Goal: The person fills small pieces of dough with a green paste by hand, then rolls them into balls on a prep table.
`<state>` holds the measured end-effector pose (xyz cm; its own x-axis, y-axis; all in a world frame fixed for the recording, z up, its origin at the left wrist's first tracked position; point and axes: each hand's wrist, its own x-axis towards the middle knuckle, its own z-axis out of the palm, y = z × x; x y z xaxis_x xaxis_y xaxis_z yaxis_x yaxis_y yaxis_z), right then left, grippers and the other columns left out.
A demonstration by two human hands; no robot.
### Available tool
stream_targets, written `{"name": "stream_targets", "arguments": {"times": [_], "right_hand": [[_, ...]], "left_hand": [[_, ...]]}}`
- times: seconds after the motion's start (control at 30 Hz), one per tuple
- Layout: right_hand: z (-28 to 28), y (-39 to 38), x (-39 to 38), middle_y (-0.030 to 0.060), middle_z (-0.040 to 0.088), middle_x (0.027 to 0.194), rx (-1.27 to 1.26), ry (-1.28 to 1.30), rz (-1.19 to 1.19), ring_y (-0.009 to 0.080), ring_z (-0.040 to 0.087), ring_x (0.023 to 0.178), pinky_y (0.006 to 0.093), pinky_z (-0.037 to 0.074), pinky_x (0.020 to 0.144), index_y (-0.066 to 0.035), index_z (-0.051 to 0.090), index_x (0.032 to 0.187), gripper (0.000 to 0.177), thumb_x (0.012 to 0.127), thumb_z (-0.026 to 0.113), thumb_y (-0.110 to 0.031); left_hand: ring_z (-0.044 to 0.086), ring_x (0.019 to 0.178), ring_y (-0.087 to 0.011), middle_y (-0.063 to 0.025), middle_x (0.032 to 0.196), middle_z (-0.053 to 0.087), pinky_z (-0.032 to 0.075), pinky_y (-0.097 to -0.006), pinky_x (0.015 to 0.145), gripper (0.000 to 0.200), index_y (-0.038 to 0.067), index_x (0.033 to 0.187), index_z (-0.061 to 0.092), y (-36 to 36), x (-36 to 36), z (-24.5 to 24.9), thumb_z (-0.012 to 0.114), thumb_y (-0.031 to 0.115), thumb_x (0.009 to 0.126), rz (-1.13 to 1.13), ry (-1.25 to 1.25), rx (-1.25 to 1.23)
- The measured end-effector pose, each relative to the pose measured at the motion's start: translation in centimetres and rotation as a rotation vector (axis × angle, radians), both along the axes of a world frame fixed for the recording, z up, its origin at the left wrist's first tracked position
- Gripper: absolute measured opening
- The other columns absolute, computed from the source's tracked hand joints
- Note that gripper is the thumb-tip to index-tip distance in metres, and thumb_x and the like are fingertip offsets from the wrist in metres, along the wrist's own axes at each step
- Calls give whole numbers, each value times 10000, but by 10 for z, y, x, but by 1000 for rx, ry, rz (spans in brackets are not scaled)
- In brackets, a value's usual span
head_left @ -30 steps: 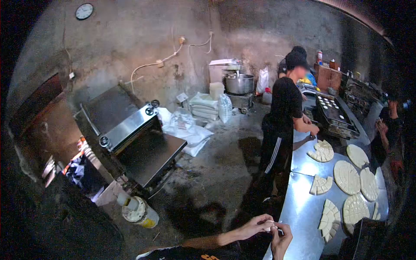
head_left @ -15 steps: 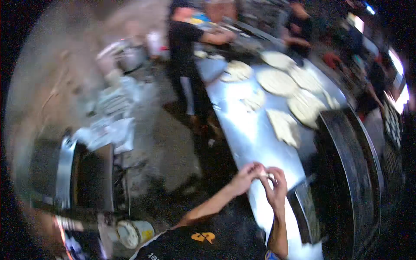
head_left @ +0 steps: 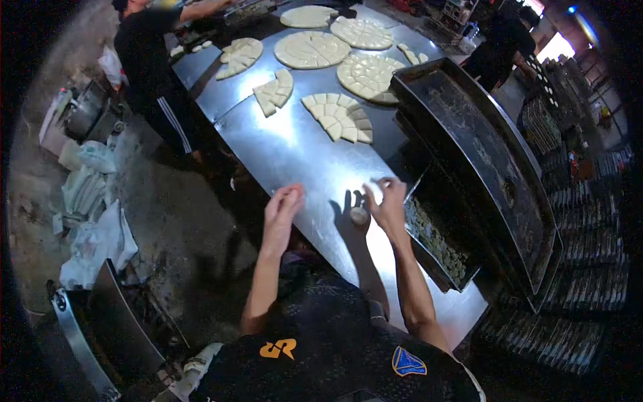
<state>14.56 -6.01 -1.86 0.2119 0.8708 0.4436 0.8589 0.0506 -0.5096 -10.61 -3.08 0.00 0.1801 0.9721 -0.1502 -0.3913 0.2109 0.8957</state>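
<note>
My left hand (head_left: 282,211) is raised over the near left edge of the metal table (head_left: 315,167), its fingers curled together. Whatever they may pinch is hidden. My right hand (head_left: 390,204) hovers to the right with thumb and forefinger apart; bright glare shows between them. Just left of it, a small round dough ball (head_left: 359,214) appears to rest on the shiny surface. Beyond my hands lie a fan of cut dough wedges (head_left: 338,115) and a smaller group of dough pieces (head_left: 274,92).
A trough of crumbly greenish filling (head_left: 439,244) sits right of my right hand, beside a large dark metal tray (head_left: 469,147). Scored dough rounds (head_left: 368,75) cover the far table. One co-worker (head_left: 151,67) stands at the left, another (head_left: 509,47) at the far right.
My hands were together at small pale dough and are now apart, left and right. A dough ball now shows beside my right hand. The view has shifted and sharpened.
</note>
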Motion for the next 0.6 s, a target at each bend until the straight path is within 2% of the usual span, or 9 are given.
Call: {"name": "stream_targets", "arguments": {"times": [0.1, 0.17, 0.23, 0.37, 0.4, 0.47, 0.5, 0.53, 0.6], "right_hand": [[25, 26, -15, 180, 536, 1005, 5, -44, -350, 352, 453, 960, 475, 348, 871, -29, 613, 1104, 381, 897, 554, -344], [-66, 35, -32, 192, 518, 988, -95, -143, -313, 362, 456, 969, 506, 326, 865, -13, 581, 1114, 409, 918, 480, -357], [-64, 41, -47, 235, 491, 1035, -339, -78, -266, 378, 449, 992, 503, 328, 879, 20, 543, 1087, 397, 926, 445, -330], [-80, 51, -43, 228, 496, 1018, -323, -48, -278, 377, 464, 950, 516, 344, 838, 20, 550, 1079, 366, 938, 434, -297], [-76, 47, -39, 227, 495, 1022, -344, -17, -220, 379, 461, 962, 506, 365, 824, 35, 544, 1078, 343, 933, 442, -259], [-79, 25, -14, 220, 556, 1057, -325, -324, 137, 391, 516, 889, 471, 427, 812, 1, 552, 1103, 290, 881, 514, -181], [-64, 12, -14, 238, 606, 1023, -565, 197, -23, 423, 556, 861, 497, 460, 803, 4, 594, 1049, 290, 821, 590, -174], [-29, -4, -16, 264, 629, 962, -557, 108, 96, 442, 575, 885, 493, 487, 806, 27, 635, 975, 293, 771, 661, -182], [-60, -23, 9, 237, 652, 942, -795, 237, 182, 377, 598, 909, 436, 493, 800, 5, 681, 964, 296, 741, 722, -185]], "left_hand": [[533, 1103, -171, -82, 1164, 571, 426, -353, 988, 330, 0, 1131, 571, -8, -31, -7, 548, 280, 958, 128, 38, -26], [535, 1074, -154, -78, 1167, 566, 425, -346, 983, 329, 2, 1128, 573, -6, -39, -4, 547, 283, 958, 175, 91, -61], [537, 1051, -146, -73, 1154, 571, 429, -334, 962, 337, 6, 1131, 579, 10, -38, -9, 556, 291, 953, 138, 128, -59], [539, 1097, -168, -70, 1174, 580, 428, -336, 960, 388, 27, 1185, 564, 87, -14, -23, 565, 332, 944, -53, 285, 13], [539, 1097, -168, -70, 1174, 580, 428, -336, 960, 388, 27, 1185, 564, 114, -1, -26, 565, 332, 944, -63, 283, 35], [561, 935, -134, -61, 1052, 617, 464, -280, 803, 391, 8, 1161, 594, 169, 27, -34, 620, 304, 908, -112, 395, 82], [561, 935, -134, -61, 1052, 617, 464, -280, 803, 391, 8, 1161, 594, 197, 35, -44, 620, 304, 908, -129, 388, 100], [579, 894, -148, -80, 1016, 634, 474, -288, 777, 397, 0, 1154, 597, 229, 42, -57, 631, 295, 890, -107, 483, 187], [612, 807, -187, -114, 942, 662, 485, -310, 736, 403, -12, 1125, 607, 292, 63, -103, 650, 283, 854, -56, 643, 285]]}}
